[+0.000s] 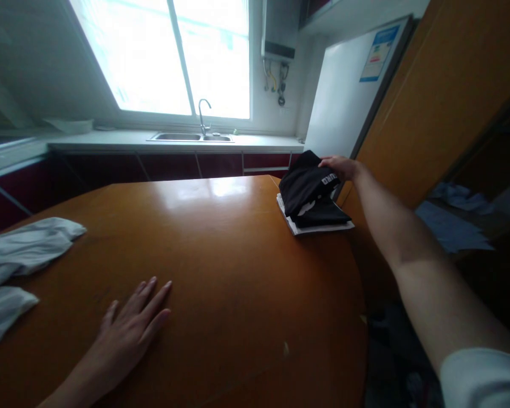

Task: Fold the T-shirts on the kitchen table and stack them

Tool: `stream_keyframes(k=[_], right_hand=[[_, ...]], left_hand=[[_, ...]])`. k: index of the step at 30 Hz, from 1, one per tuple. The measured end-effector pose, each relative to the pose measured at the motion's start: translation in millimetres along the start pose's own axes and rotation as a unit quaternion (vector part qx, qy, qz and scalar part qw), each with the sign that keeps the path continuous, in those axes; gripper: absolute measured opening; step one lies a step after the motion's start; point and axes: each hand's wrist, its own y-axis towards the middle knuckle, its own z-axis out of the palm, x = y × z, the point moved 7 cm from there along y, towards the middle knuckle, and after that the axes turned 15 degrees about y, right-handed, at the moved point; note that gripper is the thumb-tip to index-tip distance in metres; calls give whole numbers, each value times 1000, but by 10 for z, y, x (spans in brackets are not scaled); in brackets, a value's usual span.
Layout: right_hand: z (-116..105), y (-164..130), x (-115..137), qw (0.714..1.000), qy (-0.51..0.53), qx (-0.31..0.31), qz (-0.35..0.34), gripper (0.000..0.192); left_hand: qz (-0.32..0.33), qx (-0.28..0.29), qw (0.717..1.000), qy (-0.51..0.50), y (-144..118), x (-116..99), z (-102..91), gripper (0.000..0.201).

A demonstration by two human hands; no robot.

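Kitchen scene here, with a big round orange-brown wooden table (238, 272) filling most of the view. The right hand (342, 167) is stretched way out to about 1 o'clock, fingers curled closed over the top of a folded black garment with white lettering (308, 190), which sits on a small stack of folded clothes, a white piece at the bottom (318, 228), right at the table's far right edge. Looks to me like the arm is fully extended because that stack is parked about as far from the body as the table allows. The left hand (131, 326) is down at 7 o'clock, flat and open on the bare wood, palm down, gripping nothing; my guess is it's bracing the lean across the table. Over at 9 o'clock there's a crumpled white cloth (21, 255) hanging off the left edge, well apart from both hands. Behind the table, at 12 o'clock, a steel sink with a curved tap (204, 122) sits under a bright window (170, 51), and a white fridge (348, 96) stands just behind the stack.
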Motion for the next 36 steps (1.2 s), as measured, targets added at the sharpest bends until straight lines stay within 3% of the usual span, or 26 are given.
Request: stream_keyframes(k=[3,6,13,20,24,28,32,36], right_hand=[[-145,-62,-580,997,47,-31,52,13],[-274,-89,-920,996,50,-43,65,12],[-577,6,-1058,996,19,-57,73,6],[-514,71,-1253,986,-93,-82,107,8],[-463,65,-1140,981,-137,-106,83,10],[-376,46,-856,981,-142,-122,40,17],[-175,51,-386,986,-116,-118,-7,31],[78,63,215,992,-68,-74,-70,36]], left_hand=[[-5,-5,1000,-2,-14,10,-14,65],[-6,2,1000,-3,-22,29,4,67],[-21,-6,1000,-17,-19,86,75,68],[-11,0,1000,-7,-15,71,52,69],[-9,1,1000,11,-11,74,56,69],[-1,-5,1000,14,-2,54,48,68],[3,-5,1000,19,1,29,29,68],[2,-5,1000,16,1,26,27,67]])
